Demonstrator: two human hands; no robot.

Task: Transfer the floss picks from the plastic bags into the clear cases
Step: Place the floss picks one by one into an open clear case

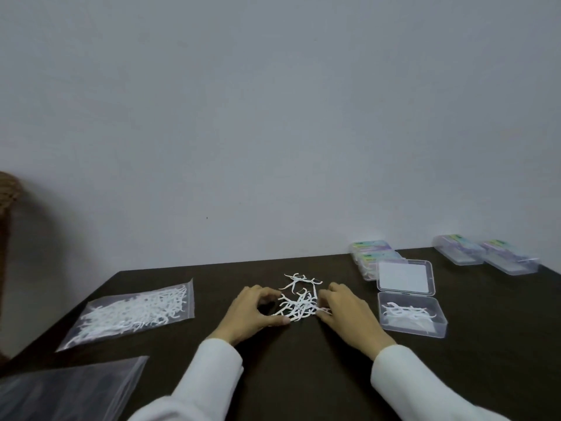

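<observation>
From the head camera, you are looking down at a dark counter [303, 375] set against a plain pale wall [273, 117]. A loose pile of white floss picks [299, 299] lies on the counter in front of you, and both of your hands sit on either side of it. Your left hand [253, 312] rests at the pile's left edge with its fingers curved inward and the thumb stretched along the near side, touching the closest picks. Your right hand [346, 309] rests at the pile's right edge, fingers bent toward the picks and touching them. The 2 hands are apart, cupped around the pile with the picks between them; you cannot tell whether either one actually pinches a pick. Both wrists come out of white sleeves [212, 375]. To your left lies a clear plastic bag [130, 311], flat on the counter and well filled with more white picks. Nearer to you, at the lower left corner, lies another clear bag [69, 390], which looks flat. Just right of your right hand stands an open clear case [411, 317] holding a few picks, its lid [405, 278] folded back away from you. Behind that lid sit 2 closed cases [375, 256] with coloured labels, and farther right, near the counter's back edge, 2 more closed cases [485, 253] lie side by side. A brown woven object [7, 196] shows at the far left edge.
</observation>
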